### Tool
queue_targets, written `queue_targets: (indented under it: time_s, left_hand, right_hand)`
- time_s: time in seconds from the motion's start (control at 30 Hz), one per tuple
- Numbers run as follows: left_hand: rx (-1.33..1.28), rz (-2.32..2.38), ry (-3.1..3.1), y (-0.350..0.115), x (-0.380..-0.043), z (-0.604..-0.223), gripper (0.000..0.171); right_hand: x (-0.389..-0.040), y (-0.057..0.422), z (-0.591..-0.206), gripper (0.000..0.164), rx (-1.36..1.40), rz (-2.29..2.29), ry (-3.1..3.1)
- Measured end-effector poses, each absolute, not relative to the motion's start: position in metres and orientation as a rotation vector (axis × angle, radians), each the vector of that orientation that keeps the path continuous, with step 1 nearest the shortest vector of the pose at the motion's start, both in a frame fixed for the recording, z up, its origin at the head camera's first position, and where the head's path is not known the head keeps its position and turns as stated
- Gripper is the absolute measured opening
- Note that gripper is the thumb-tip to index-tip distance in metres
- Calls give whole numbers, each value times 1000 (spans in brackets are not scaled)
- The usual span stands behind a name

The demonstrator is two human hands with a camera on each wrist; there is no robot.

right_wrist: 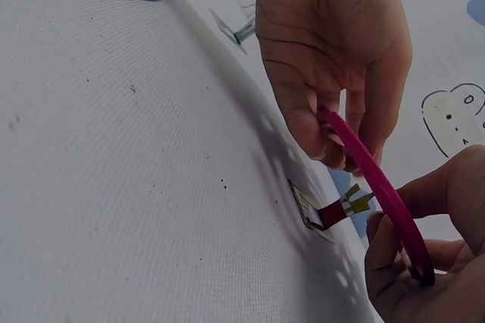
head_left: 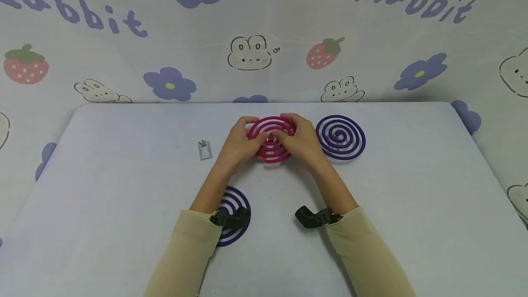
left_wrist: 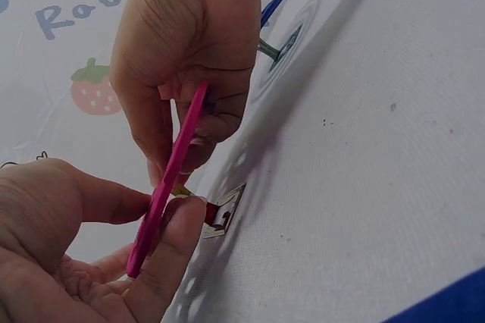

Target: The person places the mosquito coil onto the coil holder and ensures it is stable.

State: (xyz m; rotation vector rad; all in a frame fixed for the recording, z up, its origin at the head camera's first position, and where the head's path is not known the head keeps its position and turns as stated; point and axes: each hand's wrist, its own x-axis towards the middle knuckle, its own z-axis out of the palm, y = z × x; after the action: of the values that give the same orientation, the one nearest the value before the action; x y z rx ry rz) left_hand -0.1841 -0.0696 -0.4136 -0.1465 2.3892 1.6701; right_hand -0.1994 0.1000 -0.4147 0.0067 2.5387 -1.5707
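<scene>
Both hands hold a pink mosquito coil (head_left: 272,161) level at the back middle of the table. My left hand (head_left: 243,143) grips its left edge, with the thumb on top near the centre. On the right edge, my right hand (head_left: 303,141) grips it the same way. Beneath the coil a small metal stand (right_wrist: 309,213) sits on the table, its upright tongue looking red and yellow towards the tip. The right wrist view shows that tip close to the coil's underside; whether they touch I cannot tell.
A purple coil (head_left: 339,135) rests raised on a stand to the right. Another purple coil (head_left: 247,205) lies partly under the left forearm. One bare metal stand (head_left: 205,150) is left of the hands. A patterned cloth (head_left: 280,22) hangs behind the table.
</scene>
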Motion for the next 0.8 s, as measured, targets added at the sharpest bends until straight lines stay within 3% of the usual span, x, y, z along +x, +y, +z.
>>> queue_targets:
  time_s: [0.8]
  left_hand:
    - [-110, 1635, 2447, -69, -182, -411, 59]
  right_hand:
    - [-200, 100, -413, 59, 10, -1520, 2562]
